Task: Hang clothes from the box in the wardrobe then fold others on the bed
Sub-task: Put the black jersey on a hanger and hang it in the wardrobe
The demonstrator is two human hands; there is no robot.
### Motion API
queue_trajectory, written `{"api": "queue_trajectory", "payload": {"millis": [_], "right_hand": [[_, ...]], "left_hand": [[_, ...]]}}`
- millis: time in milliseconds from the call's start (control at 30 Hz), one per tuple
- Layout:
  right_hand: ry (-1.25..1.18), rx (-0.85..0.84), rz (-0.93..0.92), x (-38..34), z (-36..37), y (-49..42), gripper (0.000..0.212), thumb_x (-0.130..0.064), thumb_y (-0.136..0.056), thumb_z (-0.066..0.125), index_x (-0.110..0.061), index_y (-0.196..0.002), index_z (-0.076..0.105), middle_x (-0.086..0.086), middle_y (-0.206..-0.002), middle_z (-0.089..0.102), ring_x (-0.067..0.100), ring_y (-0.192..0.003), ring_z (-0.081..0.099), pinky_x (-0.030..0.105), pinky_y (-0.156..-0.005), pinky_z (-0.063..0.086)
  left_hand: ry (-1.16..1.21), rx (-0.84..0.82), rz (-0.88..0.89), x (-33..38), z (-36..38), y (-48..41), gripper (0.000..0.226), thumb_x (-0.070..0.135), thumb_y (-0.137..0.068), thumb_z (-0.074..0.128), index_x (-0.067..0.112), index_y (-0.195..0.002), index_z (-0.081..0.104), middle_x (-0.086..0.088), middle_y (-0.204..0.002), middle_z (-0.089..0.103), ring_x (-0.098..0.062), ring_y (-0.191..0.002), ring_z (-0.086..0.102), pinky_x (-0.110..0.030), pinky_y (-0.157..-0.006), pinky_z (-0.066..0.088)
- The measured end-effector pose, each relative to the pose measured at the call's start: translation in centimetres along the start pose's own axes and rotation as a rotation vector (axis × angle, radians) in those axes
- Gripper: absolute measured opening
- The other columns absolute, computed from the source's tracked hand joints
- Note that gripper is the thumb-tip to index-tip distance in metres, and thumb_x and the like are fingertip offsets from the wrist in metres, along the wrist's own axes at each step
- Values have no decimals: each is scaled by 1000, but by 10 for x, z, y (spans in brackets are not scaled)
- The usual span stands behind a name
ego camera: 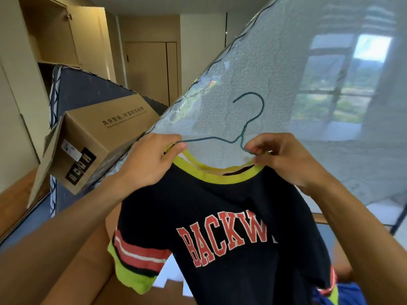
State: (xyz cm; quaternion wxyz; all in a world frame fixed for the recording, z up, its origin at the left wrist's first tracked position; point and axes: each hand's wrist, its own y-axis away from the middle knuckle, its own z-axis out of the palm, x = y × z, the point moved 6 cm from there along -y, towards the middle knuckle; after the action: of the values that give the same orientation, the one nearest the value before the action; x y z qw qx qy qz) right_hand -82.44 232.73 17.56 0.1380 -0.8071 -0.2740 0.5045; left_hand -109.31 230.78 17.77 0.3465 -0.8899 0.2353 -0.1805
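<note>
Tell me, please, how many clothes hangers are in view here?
1: the teal wire hanger, held by the left hand and right hand at the yellow collar of the dark shirt. More may be hidden.

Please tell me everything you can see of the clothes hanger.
The hanger is thin teal wire with an open hook on top, its tip pointing left. It is held tilted above the yellow collar of the dark T-shirt. The left hand pinches one shoulder end, the right hand the other.
</note>
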Motion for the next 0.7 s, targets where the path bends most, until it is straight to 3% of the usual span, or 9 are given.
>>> {"api": "queue_trajectory", "payload": {"millis": [67, 167, 267, 333, 433, 500, 600, 700], "right_hand": [[81, 108, -10, 2, -20, 6, 40, 22, -74, 61, -14, -87, 73, -2, -80, 67, 6, -75, 58, 11, -66, 45], [49, 142, 35, 10, -39, 17, 41, 25, -73, 60, -13, -86, 70, 3, -83, 67, 5, -74, 60, 12, -60, 44], [24, 154, -2, 5, -50, 26, 44, 19, -76, 66, -18, -100, 68, 3, -106, 69, 12, -96, 66, 29, -77, 51], [76, 160, -39, 0, -54, 28, 46, 7, -80, 73, -23, -114, 64, -3, -115, 67, 10, -109, 63, 29, -90, 49], [106, -16, 107, 14, -51, 29, 41, -28, -85, 76, -38, -121, 60, -10, -118, 67, 4, -114, 62, 32, -100, 48], [111, -198, 220, 27, -43, 35, 44, -41, -85, 74, -41, -126, 58, -13, -121, 67, 4, -116, 62, 37, -103, 47], [5, -357, 284, 38, -27, 43, 49, -24, -91, 70, -29, -137, 54, -13, -131, 66, 6, -123, 60, 34, -105, 45], [-88, -283, 302, 45, -27, 46, 37, -20, -92, 66, -20, -129, 62, -7, -124, 71, 12, -116, 66, 35, -101, 48]], "left_hand": [[-46, 76, -47, -7, -6, 3, 45, 48, -103, 38, 21, -68, 45, 1, -52, 38, -11, -47, 41, -32, -49, 30], [-94, 204, -84, -13, -18, 8, 46, 53, -102, 35, 22, -71, 50, 0, -54, 44, -14, -52, 47, -34, -51, 37], [-110, 300, -78, -11, -29, 9, 38, 51, -102, 37, 30, -72, 48, 1, -55, 46, -18, -54, 49, -31, -50, 33], [-120, 338, -73, -7, -35, 9, 33, 48, -102, 41, 33, -75, 51, 2, -54, 46, -19, -54, 48, -31, -50, 29], [-109, 406, -94, -8, -49, 9, 33, 43, -101, 45, 27, -74, 53, 5, -53, 44, -19, -54, 45, -31, -52, 28], [-90, 444, -125, -13, -59, 10, 35, 44, -101, 44, 24, -75, 56, 0, -56, 47, -25, -57, 49, -36, -53, 38], [-52, 479, -168, -28, -75, 9, 44, 48, -101, 41, 16, -80, 62, -8, -63, 55, -32, -64, 55, -48, -60, 46], [80, 478, -164, -47, -87, 6, 38, 46, -102, 41, 25, -73, 56, 0, -63, 51, -21, -61, 48, -44, -60, 41]]}}
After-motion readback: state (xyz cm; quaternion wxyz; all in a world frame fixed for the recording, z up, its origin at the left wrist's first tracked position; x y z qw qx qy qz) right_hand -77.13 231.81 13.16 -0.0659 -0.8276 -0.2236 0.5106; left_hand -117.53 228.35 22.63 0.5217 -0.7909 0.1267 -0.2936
